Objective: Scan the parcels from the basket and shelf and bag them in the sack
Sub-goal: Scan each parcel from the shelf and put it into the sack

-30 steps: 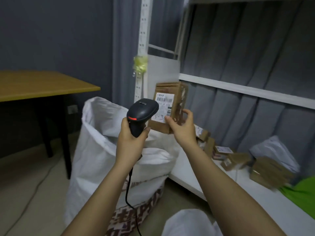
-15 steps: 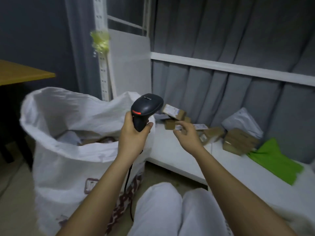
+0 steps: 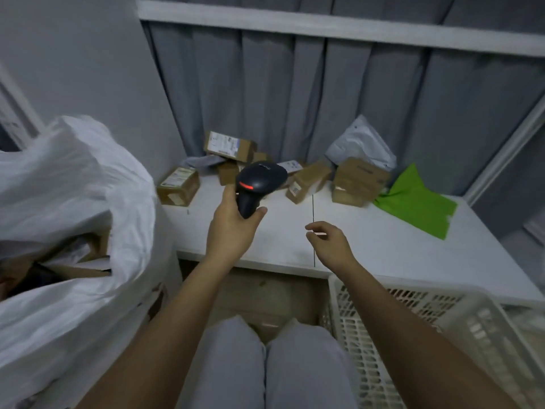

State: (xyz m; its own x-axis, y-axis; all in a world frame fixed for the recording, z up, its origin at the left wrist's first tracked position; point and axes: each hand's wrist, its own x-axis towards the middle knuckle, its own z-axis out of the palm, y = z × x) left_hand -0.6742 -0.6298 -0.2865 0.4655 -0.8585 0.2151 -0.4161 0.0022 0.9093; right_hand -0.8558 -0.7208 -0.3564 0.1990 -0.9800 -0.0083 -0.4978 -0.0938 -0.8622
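Note:
My left hand (image 3: 233,228) grips a black barcode scanner (image 3: 259,184) over the white shelf (image 3: 368,246). My right hand (image 3: 328,242) hovers over the shelf with loosely curled fingers and holds nothing. Several brown cardboard parcels lie at the back of the shelf: one at the left (image 3: 178,185), one propped against the curtain (image 3: 228,146), others near the middle (image 3: 308,181) and right (image 3: 358,181). A grey mailer bag (image 3: 361,146) and a green mailer (image 3: 418,202) lie there too. The white sack (image 3: 88,178) stands open at the left with parcels (image 3: 79,261) inside.
A white plastic lattice basket (image 3: 398,314) sits at the lower right below the shelf edge. Grey curtain hangs behind the shelf, under a white upper shelf rail (image 3: 324,28). My knees (image 3: 265,364) are at the bottom centre.
A second ago my right hand held a brown parcel in front of the scanner; now that hand is empty. The view has swung right and down from the sack to the shelf.

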